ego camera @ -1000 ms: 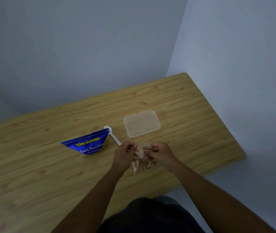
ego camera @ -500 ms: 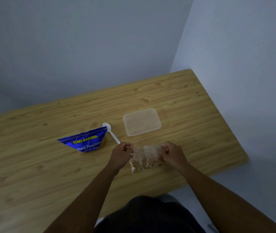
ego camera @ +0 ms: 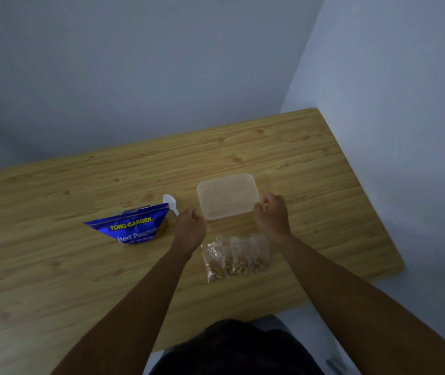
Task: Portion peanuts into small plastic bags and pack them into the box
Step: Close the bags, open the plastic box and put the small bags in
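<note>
Leftmost on the wooden tabletop [ego camera: 53, 266] lay the blue peanut packet [ego camera: 129, 227], its open end turned to the right with a few loose nuts showing there. Just behind its right corner rested a white plastic spoon [ego camera: 169, 202], partly hidden by the packet. Next came the left hand [ego camera: 190, 230], its grip curled loosely closed and holding nothing that could be seen, near the left front corner of the box [ego camera: 228, 196]. That translucent box sat with its lid on, further back on the tabletop. Nearer the person, between the two forearms, lay the small plastic bags [ego camera: 236, 257] of peanuts, side by side and flat, touched by neither hand. Furthest right, the right hand [ego camera: 271, 215] met the box's right front corner, fingers curled at its edge; whether its grip truly pinched the lid could not be told.
</note>
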A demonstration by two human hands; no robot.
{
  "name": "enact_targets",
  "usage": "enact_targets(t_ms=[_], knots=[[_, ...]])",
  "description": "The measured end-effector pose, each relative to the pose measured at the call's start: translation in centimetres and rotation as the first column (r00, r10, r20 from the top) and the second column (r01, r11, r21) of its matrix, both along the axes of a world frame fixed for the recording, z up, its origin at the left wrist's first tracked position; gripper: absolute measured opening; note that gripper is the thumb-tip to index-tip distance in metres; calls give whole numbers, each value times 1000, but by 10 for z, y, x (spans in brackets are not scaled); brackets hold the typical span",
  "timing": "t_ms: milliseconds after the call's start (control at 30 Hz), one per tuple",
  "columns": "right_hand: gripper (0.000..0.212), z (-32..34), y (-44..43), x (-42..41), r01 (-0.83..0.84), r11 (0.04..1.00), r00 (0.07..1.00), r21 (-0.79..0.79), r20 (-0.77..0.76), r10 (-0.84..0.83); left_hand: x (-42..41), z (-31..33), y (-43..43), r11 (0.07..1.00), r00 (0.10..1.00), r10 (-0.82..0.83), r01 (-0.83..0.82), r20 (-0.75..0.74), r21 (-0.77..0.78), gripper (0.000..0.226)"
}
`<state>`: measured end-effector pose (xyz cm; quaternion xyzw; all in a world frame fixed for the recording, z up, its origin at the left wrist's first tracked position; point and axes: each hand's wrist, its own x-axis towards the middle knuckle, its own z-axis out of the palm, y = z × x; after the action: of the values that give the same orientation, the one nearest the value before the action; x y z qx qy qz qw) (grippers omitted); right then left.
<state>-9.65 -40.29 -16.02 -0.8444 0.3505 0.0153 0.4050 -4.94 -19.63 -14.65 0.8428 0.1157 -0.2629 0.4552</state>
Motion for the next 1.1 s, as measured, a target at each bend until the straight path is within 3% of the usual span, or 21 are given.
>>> enact_targets(t_ms=[67,400,533,700,800,900,1000,1100], knots=[[31,-4,-1,12,-11,1000,1000,-14,-15,11,4,0,-5,1000,1000,-1,1,7,9,25],[35,-19,1,20,36,999,999,26,8,-36,8,-3,2,998,997,-41,38,72,39,21],[34,-13,4,16,62,997,994,34,83,-65,4,8,2,997,984,-46,35,172,66,24],[25,11,8,10,257,952,928,167,231,-291,-3,19,-6,997,947,0,-24,321,70,40],[31,11,-2,4,318,850,887,421,185,-423,-4,22,-11,998,915,-33,11,403,58,42],[29,5,-16,-8,391,635,802,666,92,-590,-4,25,-17,994,881,-107,101,460,37,40],[6,2,-31,-25,469,454,688,758,9,-726,-8,27,-19,990,885,-140,141,443,31,43],[11,-8,-45,-45,529,341,616,777,-75,-784,-17,20,-15,979,908,-199,204,369,26,36]])
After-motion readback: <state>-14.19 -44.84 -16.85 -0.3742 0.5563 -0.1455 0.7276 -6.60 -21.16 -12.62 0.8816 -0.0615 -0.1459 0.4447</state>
